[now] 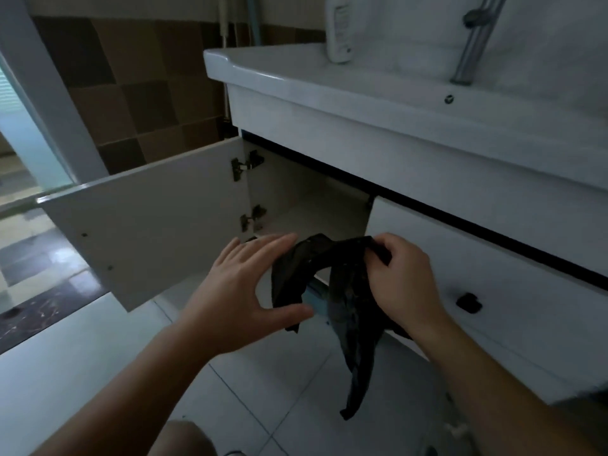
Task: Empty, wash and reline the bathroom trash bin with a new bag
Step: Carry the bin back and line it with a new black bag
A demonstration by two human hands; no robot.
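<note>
Bag (pixel 345 291): black, thin, crumpled, hanging limp, seemingly unopened; right hand (pixel 404 278) pinching.

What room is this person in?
Most likely a bathroom. A white washbasin sits on a vanity cabinet whose left door stands open, brown tiles cover the wall, and a white bottle stands on the basin's ledge.

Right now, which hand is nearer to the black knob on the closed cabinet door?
The right hand. It pinches the black bag just left of the knob. The left hand is open, farther left, in front of the open door.
</note>
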